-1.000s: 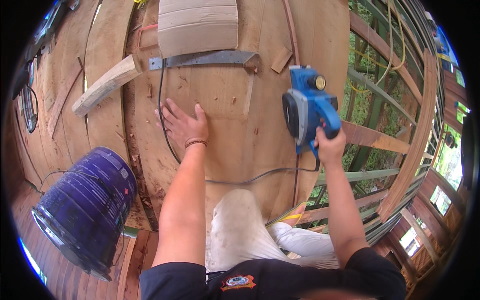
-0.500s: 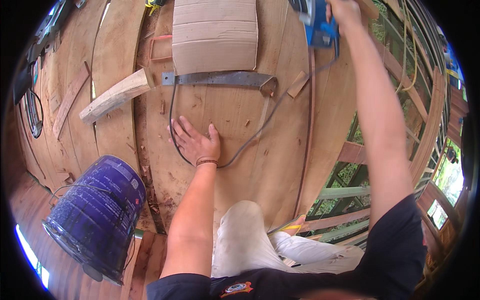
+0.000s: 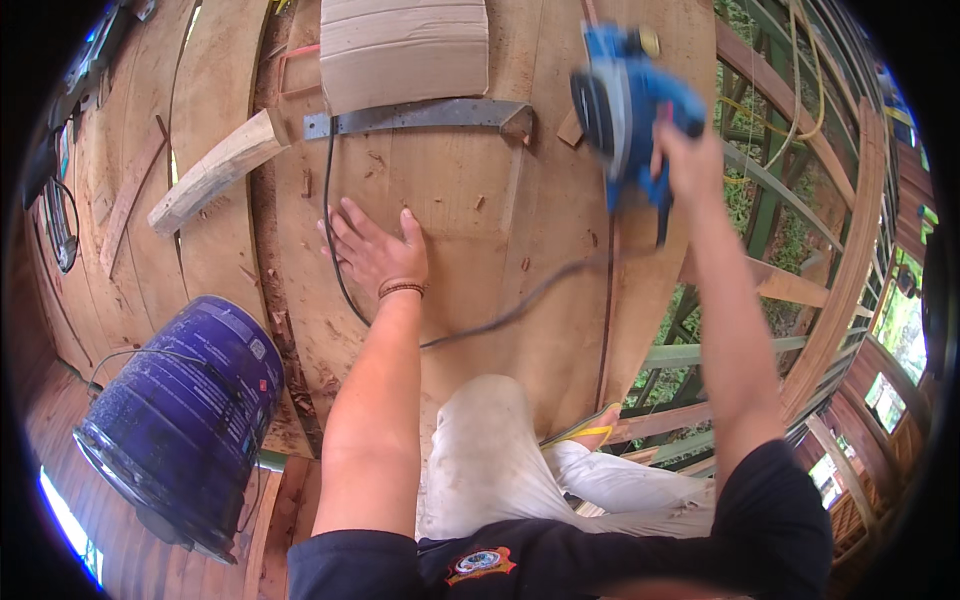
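My left hand (image 3: 376, 246) lies spread on the wooden boards (image 3: 470, 260), with the dark power cord (image 3: 510, 315) passing beside its fingers and under the wrist. On the right, my arm reaches out and my right hand (image 3: 690, 155) is wrapped round the rear handle of a blue electric planer (image 3: 628, 115). The planer is smeared by motion and seems turned on its side, above or on the boards; I cannot tell if it touches them. Its cord curves back toward my left hand. A flat metal bar (image 3: 420, 116) lies beyond that hand.
Cardboard (image 3: 405, 50) covers the boards at the far middle. A rough wood offcut (image 3: 220, 172) lies on the left, above an overturned purple bucket (image 3: 190, 400). Along the right, open framing (image 3: 770, 275) shows greenery below. Wood chips are scattered about.
My right hand has drawn the planer nearer and a little left, and the planer now shows more fully. Its cord hangs lower. My left hand stays spread on the boards.
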The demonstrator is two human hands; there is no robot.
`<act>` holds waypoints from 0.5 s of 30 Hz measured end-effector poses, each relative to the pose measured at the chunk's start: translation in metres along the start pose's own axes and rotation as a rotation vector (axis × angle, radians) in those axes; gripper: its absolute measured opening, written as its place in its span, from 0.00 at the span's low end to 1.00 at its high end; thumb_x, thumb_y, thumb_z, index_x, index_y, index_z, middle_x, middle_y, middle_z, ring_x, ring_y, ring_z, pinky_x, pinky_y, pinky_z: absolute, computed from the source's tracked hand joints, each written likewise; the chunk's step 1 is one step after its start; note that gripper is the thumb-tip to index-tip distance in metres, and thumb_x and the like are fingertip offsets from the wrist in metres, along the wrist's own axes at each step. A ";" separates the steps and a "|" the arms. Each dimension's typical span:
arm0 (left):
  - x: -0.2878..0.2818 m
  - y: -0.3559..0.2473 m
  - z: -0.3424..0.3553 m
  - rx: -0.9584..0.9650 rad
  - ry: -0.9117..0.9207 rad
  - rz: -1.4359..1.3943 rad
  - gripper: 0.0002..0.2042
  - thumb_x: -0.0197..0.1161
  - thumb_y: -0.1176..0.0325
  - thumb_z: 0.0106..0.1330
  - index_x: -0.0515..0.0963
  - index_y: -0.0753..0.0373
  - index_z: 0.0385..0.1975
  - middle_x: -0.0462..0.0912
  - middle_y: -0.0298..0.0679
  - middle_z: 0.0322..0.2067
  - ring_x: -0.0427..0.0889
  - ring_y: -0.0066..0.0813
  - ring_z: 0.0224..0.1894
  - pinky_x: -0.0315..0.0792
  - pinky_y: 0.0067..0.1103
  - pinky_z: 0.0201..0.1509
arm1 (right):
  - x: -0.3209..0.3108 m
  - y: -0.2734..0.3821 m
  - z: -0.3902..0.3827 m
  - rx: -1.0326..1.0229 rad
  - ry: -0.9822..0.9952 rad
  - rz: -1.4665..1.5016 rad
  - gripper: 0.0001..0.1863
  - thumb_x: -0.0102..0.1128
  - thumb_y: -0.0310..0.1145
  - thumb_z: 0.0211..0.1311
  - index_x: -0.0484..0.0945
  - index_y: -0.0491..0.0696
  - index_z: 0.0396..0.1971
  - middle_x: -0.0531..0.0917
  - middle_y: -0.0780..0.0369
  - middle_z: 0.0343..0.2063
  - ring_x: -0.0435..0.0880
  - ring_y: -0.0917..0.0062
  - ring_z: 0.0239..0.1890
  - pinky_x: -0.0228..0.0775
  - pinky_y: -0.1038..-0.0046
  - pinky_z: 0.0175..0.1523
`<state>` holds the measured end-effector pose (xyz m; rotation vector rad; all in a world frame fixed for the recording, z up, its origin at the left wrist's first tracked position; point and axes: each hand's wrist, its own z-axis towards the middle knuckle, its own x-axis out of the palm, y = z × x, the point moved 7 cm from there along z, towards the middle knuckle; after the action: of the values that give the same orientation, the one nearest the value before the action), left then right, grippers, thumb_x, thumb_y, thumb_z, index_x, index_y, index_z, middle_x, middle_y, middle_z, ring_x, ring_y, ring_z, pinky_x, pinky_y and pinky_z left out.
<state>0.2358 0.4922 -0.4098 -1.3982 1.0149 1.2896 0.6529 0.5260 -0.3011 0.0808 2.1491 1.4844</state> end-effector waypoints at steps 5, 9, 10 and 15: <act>0.002 0.002 0.000 -0.005 -0.016 -0.055 0.47 0.61 0.42 0.64 0.51 0.63 0.77 0.53 0.52 0.74 0.47 0.55 0.79 0.41 0.53 0.81 | -0.046 -0.087 -0.248 0.360 -0.187 0.074 0.10 0.63 0.23 0.65 0.78 0.41 0.45 0.80 0.65 0.25 0.77 0.83 0.20 0.69 0.77 0.26; 0.002 0.001 -0.001 -0.004 -0.045 -0.025 0.45 0.58 0.40 0.66 0.53 0.63 0.76 0.54 0.51 0.74 0.51 0.54 0.78 0.43 0.52 0.81 | -0.061 -0.130 -0.365 0.561 -0.303 0.069 0.13 0.64 0.19 0.63 0.79 0.40 0.47 0.80 0.65 0.29 0.78 0.82 0.22 0.72 0.77 0.28; 0.001 0.001 -0.001 -0.002 -0.060 -0.026 0.45 0.58 0.41 0.66 0.53 0.63 0.76 0.54 0.51 0.74 0.52 0.54 0.78 0.43 0.52 0.81 | -0.062 -0.131 -0.367 0.478 -0.277 0.080 0.12 0.64 0.19 0.63 0.79 0.40 0.46 0.80 0.65 0.29 0.78 0.82 0.22 0.72 0.77 0.28; 0.005 0.003 -0.001 -0.010 -0.030 -0.030 0.45 0.59 0.41 0.66 0.53 0.63 0.76 0.53 0.52 0.74 0.50 0.53 0.78 0.42 0.51 0.81 | -0.063 -0.128 -0.326 0.435 -0.253 0.028 0.11 0.60 0.17 0.65 0.76 0.39 0.46 0.78 0.63 0.26 0.77 0.81 0.20 0.71 0.77 0.28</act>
<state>0.2337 0.4904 -0.4147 -1.3925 0.9655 1.2915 0.5922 0.1748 -0.3050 0.4290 2.2233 0.9383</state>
